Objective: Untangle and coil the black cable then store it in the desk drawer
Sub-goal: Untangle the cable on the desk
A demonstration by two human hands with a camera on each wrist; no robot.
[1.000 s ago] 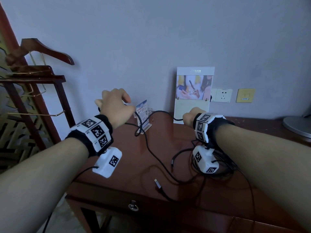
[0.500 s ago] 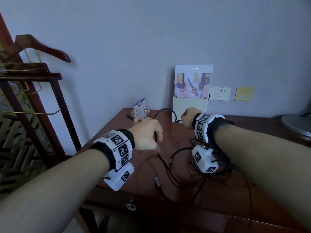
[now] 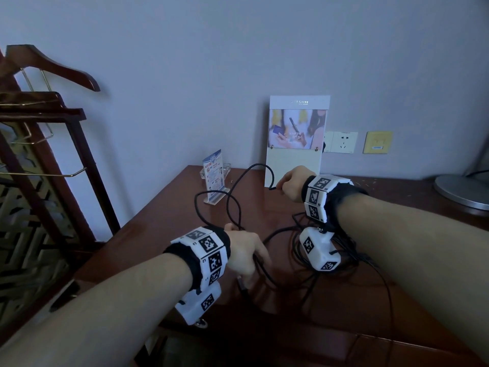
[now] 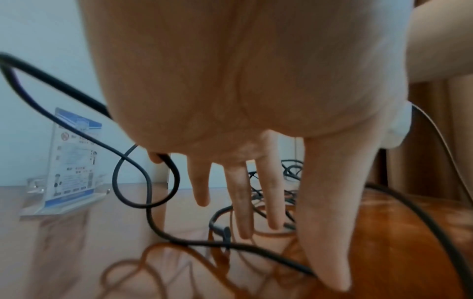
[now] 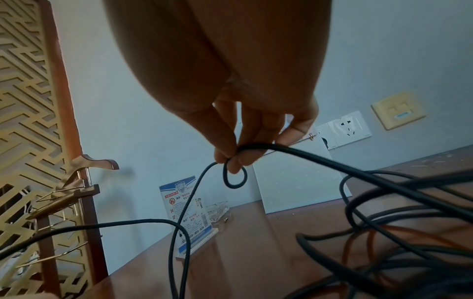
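The black cable [image 3: 239, 186] sprawls in loose loops over the worktop [image 3: 164, 234], a tangle under the right wrist. The right hand [image 3: 292, 182] pinches a small loop at the far side; the left hand [image 3: 244, 251] reaches down with spread fingers, thumb hooking a strand. Judged so, untangling is barely begun; coiling and storing in the drawer remain.

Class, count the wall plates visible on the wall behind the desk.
2: a white socket beside the white board, and a yellow plate to its right. Others may be hidden.

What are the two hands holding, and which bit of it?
Both hold the black cable. The right hand pinches a small loop in it; the left hand grips a stretch in the middle.
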